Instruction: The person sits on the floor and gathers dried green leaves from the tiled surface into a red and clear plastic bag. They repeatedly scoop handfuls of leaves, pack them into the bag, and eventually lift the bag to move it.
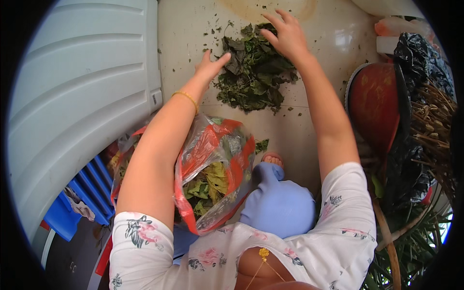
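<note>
A heap of wilted dark green leaves [255, 78] lies on the tiled floor [188, 21] before me. My left hand [212, 67] is at the heap's left edge, thumb and fingers apart, with nothing in its grasp. Over the upper right edge of the heap is my right hand [288, 36], its fingers spread and empty. Between my left arm and my knee stands a red-and-clear plastic bag [188, 214], its mouth open, with green and yellowish leaves [212, 183] inside. One small leaf [261, 145] lies apart on the floor near my foot.
A pale ribbed plastic panel [87, 65] fills the left side, with blue plastic slats [90, 188] below it. On the right are a dark red rounded object [375, 105], black plastic bags [420, 61] and dry stalks [435, 116]. Leaf crumbs lie scattered around the heap.
</note>
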